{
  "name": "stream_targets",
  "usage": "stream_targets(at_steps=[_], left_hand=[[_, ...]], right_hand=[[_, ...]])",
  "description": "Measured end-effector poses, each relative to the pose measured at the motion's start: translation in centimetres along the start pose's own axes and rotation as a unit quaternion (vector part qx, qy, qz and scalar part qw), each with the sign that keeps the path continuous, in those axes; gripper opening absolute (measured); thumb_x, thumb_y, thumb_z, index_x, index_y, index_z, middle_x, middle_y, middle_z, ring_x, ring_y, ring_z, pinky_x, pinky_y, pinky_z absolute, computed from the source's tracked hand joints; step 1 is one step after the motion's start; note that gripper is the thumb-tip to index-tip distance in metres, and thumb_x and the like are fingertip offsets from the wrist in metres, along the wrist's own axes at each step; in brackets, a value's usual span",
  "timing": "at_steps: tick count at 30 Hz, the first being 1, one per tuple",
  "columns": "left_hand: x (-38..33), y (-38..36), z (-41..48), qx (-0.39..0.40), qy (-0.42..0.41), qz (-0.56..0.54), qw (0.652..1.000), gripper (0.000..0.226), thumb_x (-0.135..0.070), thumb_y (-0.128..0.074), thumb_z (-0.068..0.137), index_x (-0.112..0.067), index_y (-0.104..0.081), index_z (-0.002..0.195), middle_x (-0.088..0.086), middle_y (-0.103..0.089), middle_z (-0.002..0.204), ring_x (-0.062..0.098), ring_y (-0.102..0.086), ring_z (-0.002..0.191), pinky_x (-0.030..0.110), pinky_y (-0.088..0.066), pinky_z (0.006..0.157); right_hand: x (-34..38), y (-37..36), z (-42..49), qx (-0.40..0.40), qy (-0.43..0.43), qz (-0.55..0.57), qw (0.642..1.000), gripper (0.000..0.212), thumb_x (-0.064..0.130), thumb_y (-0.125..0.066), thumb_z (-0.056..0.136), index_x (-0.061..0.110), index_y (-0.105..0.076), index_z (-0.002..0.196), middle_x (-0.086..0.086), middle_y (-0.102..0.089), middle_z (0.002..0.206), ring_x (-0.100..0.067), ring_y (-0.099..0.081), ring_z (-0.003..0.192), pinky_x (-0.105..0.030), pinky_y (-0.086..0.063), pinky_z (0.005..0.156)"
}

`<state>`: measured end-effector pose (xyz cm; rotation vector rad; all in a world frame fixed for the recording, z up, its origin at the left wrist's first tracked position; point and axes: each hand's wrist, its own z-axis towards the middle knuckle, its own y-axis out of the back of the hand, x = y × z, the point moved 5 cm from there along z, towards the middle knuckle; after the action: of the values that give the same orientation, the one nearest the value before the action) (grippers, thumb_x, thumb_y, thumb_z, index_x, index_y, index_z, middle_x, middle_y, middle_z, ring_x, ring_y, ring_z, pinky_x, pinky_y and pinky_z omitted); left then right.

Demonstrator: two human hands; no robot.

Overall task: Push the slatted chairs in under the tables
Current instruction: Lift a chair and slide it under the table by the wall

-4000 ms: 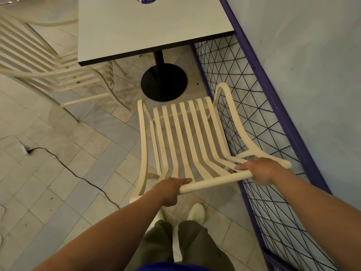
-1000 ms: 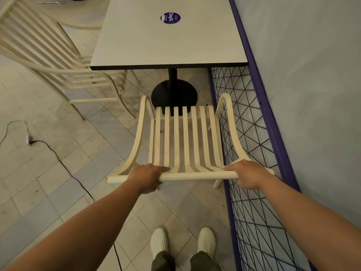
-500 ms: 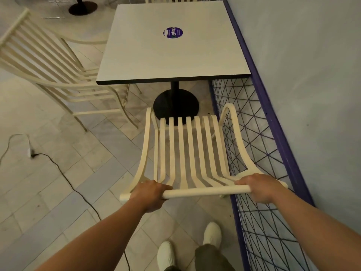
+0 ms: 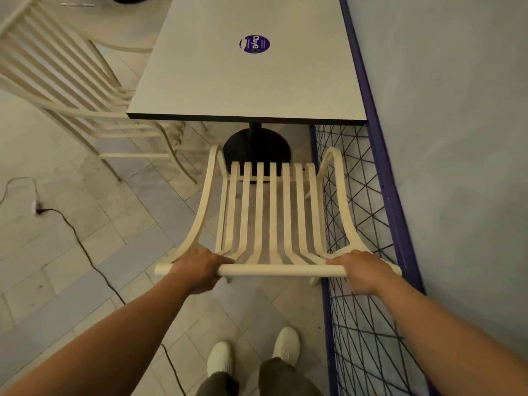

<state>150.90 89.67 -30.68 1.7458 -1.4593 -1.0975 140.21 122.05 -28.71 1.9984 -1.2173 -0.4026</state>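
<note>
While the left hand (image 4: 200, 270) and right hand (image 4: 363, 270) each curl round the top rail (image 4: 280, 271) of the slatted chair (image 4: 273, 210), its seat stands short of the bench (image 4: 251, 81) — front edge near the pedestal base (image 4: 257, 150). Mid-push, I judge: next comes a straight shove forward, clear of the mesh fence (image 4: 357, 195) alongside.

Side chair (image 4: 71, 109) cropped at left edge (seat beneath the table (image 4: 243, 87)); print on the sticker (image 4: 254, 44) illegible

Both bare arms stretched forward, left hand (image 4: 197, 270) curled over the chair's top rail (image 4: 281, 271) near its left end, right hand (image 4: 360, 269) gripping near the right end, knuckles up
</note>
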Motion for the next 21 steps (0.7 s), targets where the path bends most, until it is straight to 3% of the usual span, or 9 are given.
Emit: stream_targets(at_steps=[8, 13, 21], left_hand=[[1.2, 0.4, 1.1, 0.007, -0.005, -0.007, 1.0, 0.042, -0.03, -0.063, 0.097, -0.046, -0.056, 0.135, -0.01, -0.067, 0.115, 0.011, -0.061, 0.102, 0.029, -0.052, 0.09], [2.9, 0.6, 2.1, 0.003, -0.01, 0.005, 1.0, 0.047, -0.031, -0.066, 0.095, -0.048, -0.054, 0.137, -0.012, -0.068, 0.112, 0.01, -0.062, 0.098, 0.029, -0.053, 0.086], [3.3, 1.1, 3.7, 0.005, -0.018, -0.005, 1.0, 0.046, -0.029, -0.068, 0.094, -0.045, -0.056, 0.136, -0.012, -0.068, 0.111, 0.011, -0.064, 0.098, 0.034, -0.056, 0.089]], right_hand=[[0.2, 0.4, 1.1, -0.011, -0.014, 0.02, 1.0, 0.064, 0.009, -0.058, 0.086, 0.047, -0.049, 0.136, 0.003, -0.063, 0.115, -0.019, -0.06, 0.099, -0.035, -0.05, 0.082], [0.8, 0.9, 1.9, -0.012, -0.005, 0.019, 1.0, 0.06, 0.01, -0.06, 0.083, 0.049, -0.054, 0.13, 0.007, -0.057, 0.101, -0.015, -0.051, 0.084, -0.03, -0.043, 0.07], [0.2, 2.0, 3.4, -0.008, -0.013, 0.017, 1.0, 0.062, 0.009, -0.057, 0.084, 0.048, -0.053, 0.133, 0.004, -0.06, 0.108, -0.017, -0.055, 0.089, -0.034, -0.052, 0.081]])
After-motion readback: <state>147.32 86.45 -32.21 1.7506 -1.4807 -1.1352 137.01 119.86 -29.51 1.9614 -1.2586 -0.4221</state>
